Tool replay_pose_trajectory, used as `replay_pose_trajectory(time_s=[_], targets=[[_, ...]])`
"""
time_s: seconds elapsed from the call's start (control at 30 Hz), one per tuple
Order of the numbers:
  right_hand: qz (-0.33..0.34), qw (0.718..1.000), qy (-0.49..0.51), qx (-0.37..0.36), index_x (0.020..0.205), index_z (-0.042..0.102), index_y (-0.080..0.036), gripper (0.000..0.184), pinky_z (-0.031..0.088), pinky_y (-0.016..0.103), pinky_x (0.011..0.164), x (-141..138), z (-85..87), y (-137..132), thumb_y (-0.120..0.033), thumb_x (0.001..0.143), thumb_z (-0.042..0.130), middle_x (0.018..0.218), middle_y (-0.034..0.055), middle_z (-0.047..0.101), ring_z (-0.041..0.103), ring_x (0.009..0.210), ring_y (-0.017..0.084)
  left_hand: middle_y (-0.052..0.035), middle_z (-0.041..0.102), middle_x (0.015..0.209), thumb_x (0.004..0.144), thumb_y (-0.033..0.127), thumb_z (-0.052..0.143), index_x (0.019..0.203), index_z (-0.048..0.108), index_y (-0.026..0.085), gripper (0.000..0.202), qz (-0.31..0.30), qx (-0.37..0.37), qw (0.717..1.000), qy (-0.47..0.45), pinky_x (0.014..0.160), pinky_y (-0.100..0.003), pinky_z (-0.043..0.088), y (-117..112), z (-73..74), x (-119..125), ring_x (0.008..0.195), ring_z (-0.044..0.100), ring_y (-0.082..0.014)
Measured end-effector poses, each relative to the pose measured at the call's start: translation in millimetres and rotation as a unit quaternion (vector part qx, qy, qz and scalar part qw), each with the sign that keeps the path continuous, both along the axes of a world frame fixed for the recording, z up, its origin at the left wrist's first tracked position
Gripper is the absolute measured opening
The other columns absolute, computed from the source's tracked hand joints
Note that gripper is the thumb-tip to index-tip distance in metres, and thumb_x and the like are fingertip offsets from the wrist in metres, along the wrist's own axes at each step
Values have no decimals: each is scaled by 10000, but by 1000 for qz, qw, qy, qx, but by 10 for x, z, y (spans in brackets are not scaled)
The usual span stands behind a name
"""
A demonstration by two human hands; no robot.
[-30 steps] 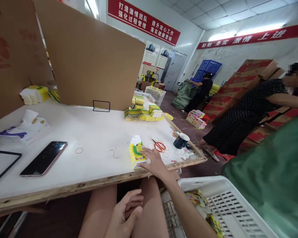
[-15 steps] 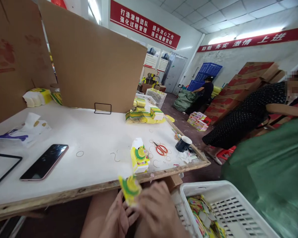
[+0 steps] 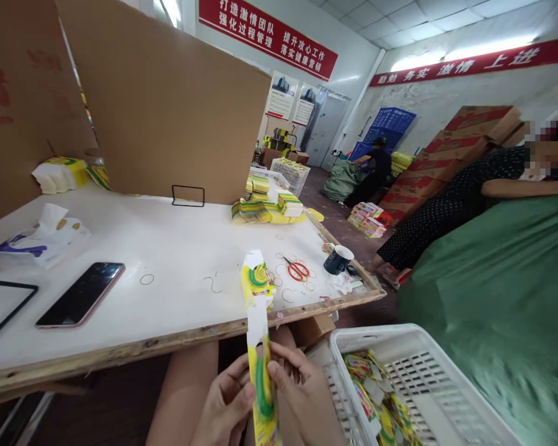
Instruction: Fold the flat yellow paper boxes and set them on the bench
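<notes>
Between my hands is a long, narrow yellow-and-green printed carton [image 3: 261, 378] with a white end flap pointing away from me. My left hand [image 3: 227, 396] grips its left side with thumb and fingers. On the opposite side, my right hand [image 3: 300, 387] pinches the carton, thumb on its near face. Just beyond, at the table edge, lies a small stack of similar yellow cartons [image 3: 257, 275], partly overlapped by the held carton's flap. Red-handled scissors [image 3: 297, 270] lie to the right of that stack among thin rubber bands.
A white plastic basket [image 3: 376, 334] with printed cardboard pieces stands at my right, beside a green sack [image 3: 488, 266] and a person. On the table are a phone [image 3: 81, 296], a tissue pack [image 3: 41, 238], a dark mug [image 3: 338, 260] and carton bundles [image 3: 265, 207] near a cardboard panel [image 3: 172, 111].
The yellow carton, blurred and mostly in my right hand before, is now stretched lengthwise with both hands on it. My left hand has closed on its side. The view has shifted slightly.
</notes>
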State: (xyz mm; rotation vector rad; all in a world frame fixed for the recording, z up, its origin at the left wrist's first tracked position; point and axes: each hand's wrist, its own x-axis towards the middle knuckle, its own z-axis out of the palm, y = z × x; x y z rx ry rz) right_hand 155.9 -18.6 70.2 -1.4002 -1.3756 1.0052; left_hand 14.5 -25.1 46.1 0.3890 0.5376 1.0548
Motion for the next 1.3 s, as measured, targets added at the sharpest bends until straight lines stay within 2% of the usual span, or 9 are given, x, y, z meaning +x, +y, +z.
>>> replay_pose_trajectory(time_s=[0.17, 0.33, 0.5, 0.63, 0.8, 0.97, 1.07, 1.2, 1.3], targets=[[8, 999, 27, -30, 897, 736, -179, 302, 526, 347, 717, -17, 31, -33, -442, 802, 623, 806, 89, 689, 626, 767, 238, -98, 760, 915, 658, 383, 783, 963, 694, 158, 389, 36, -19, 998, 48, 686, -328, 556, -11, 15, 22, 836, 706, -276], [-43, 999, -28, -19, 701, 656, -164, 323, 488, 283, 582, 3, -19, -41, -454, 824, 586, 678, 57, 638, 578, 635, 192, -75, 744, 886, 723, 390, 727, 1051, 565, 179, 423, 54, 52, 987, 145, 715, -325, 540, 11, -30, 62, 838, 695, -249], [12, 996, 86, -2, 1092, 575, -203, 317, 522, 315, 751, 60, 30, -34, -395, 841, 597, 954, 83, 677, 642, 828, 212, -54, 722, 904, 745, 354, 703, 1280, 314, 261, 668, 103, 124, 967, 197, 724, -305, 519, 2, 1, 37, 862, 690, -235], [102, 990, 98, 8, 1219, 510, -251, 374, 494, 301, 786, 182, 122, -31, -348, 864, 581, 1022, 61, 645, 622, 898, 194, -93, 696, 1049, 783, 340, 660, 1308, 391, 247, 597, 11, 161, 963, 217, 812, -342, 508, -5, 107, -74, 999, 646, -269], [141, 990, -10, -6, 802, 616, -186, 228, 395, 211, 533, 302, 203, -9, -371, 897, 524, 675, -13, 559, 515, 597, 120, -80, 707, 984, 776, 338, 671, 1103, 526, 226, 375, -72, 182, 963, 185, 754, -321, 506, -18, 114, -98, 922, 663, -255], [78, 997, -3, 23, 931, 650, -215, 208, 486, 281, 723, 262, 179, 10, -386, 879, 544, 882, 50, 649, 611, 826, 193, -86, 693, 1069, 785, 342, 665, 1381, 241, 293, 732, -59, 154, 972, 166, 809, -347, 505, -29, 106, -58, 1011, 645, -261], [81, 996, -3, 43, 1079, 649, -254, 279, 486, 328, 832, 262, 169, 18, -412, 877, 538, 1040, 77, 647, 610, 972, 223, -94, 699, 1075, 786, 331, 663, 1315, 392, 262, 598, -60, 165, 967, 186, 821, -341, 509, -22, 98, -75, 1013, 645, -265], [108, 989, -65, 72, 974, 723, -233, 392, 473, 353, 830, 322, 222, 14, -495, 907, 439, 967, 82, 645, 603, 944, 228, -99, 680, 1137, 801, 312, 641, 1138, 567, 238, 354, -25, 188, 953, 237, 823, -316, 516, -8, 78, -85, 1028, 639, -263], [132, 990, -36, -22, 1095, 649, -224, 326, 497, 311, 714, 319, 256, -8, -429, 860, 553, 876, 47, 673, 633, 846, 209, -101, 637, 1229, 802, 304, 635, 1152, 584, 236, 360, -1, 194, 941, 278, 866, -316, 511, -6, 73, -67, 1078, 616, -262]])
